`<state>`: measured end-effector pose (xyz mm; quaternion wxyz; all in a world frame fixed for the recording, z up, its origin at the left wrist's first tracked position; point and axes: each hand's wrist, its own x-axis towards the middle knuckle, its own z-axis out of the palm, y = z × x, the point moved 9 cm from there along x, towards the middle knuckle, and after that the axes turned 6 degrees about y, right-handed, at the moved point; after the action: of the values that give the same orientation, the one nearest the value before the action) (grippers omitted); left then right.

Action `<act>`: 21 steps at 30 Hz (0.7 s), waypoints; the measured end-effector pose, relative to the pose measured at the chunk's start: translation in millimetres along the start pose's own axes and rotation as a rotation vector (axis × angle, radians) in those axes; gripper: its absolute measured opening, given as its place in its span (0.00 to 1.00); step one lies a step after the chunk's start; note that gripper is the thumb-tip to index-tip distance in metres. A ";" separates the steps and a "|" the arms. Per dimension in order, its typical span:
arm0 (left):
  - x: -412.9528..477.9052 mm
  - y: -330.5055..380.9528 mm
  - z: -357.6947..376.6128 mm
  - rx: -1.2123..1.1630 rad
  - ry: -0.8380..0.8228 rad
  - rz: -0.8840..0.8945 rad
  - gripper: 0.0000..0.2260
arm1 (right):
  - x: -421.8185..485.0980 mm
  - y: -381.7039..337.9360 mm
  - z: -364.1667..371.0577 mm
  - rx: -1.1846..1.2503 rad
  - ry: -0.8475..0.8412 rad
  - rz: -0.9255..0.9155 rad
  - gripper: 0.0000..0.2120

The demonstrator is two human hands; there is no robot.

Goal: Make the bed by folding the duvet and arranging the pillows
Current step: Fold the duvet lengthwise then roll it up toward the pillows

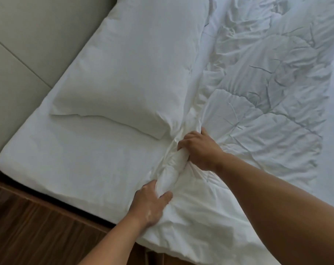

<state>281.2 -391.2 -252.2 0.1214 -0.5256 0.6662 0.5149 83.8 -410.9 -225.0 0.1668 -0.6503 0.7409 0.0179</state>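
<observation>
White bed (76, 159) w/ grey headboard (19, 44) behind; pillow (133, 64) lies at head end, crumpled duvet (258, 111) just beside it over the rest. Duvet's bunched top edge is gripped twice: left hand (152, 203) near bed's side edge, right hand (198, 150) by pillow corner.

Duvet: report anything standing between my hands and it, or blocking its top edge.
Nothing visible does. The left hand and the right hand both grip the bunched top edge of the duvet. The pillow lies beside that edge, toward the headboard, not on it.
</observation>
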 end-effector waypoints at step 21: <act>-22.0 120.9 57.6 0.633 0.304 0.863 0.31 | -249.9 138.5 22.8 0.252 0.445 0.842 0.40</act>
<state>168.7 -341.7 -194.6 -0.0460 -0.2113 0.9532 0.2112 -20.8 -144.7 -205.3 0.0603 -0.2573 0.9535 -0.1452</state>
